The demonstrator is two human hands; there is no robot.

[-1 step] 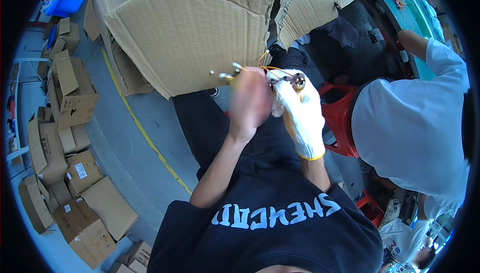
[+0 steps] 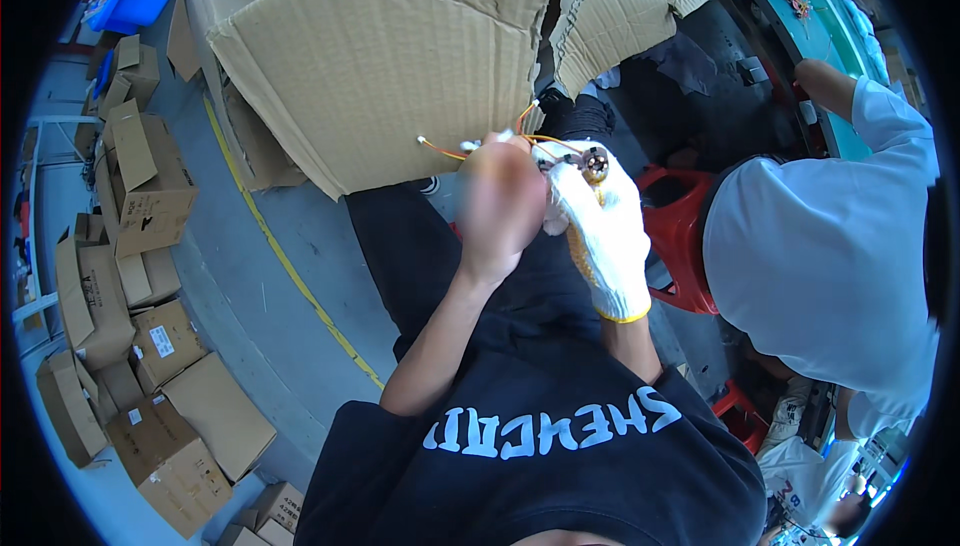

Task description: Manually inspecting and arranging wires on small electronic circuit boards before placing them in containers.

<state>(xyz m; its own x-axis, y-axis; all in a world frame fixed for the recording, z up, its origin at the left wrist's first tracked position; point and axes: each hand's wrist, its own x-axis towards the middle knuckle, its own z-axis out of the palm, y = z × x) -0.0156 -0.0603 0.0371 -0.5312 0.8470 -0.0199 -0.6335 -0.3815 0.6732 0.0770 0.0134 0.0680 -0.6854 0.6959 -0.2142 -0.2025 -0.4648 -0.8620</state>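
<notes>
My right hand (image 2: 607, 231) wears a white knit glove with a yellow cuff. Its fingers are closed around small metal parts with wires; one round metal part (image 2: 596, 163) shows at the glove's finger side. Close beside it, my bare left hand (image 2: 500, 196) is blurred, its fingers drawn together at the wires. Thin orange and yellow wires (image 2: 545, 138) run between the hands, and an orange wire (image 2: 442, 150) with a small white end sticks out left of my left hand. The grip between the two hands is partly hidden.
A large cardboard sheet (image 2: 390, 56) stands just beyond my hands. Several cardboard boxes (image 2: 155, 186) are piled at left, past a yellow floor line (image 2: 285, 261). A person in a white shirt (image 2: 810, 246) sits on a red stool (image 2: 675, 246) at right, by a green bench (image 2: 825, 26).
The wire ends left of my left hand have shifted and spread; one orange wire now reaches further out. My left hand has turned slightly, and the round metal part has tilted a little.
</notes>
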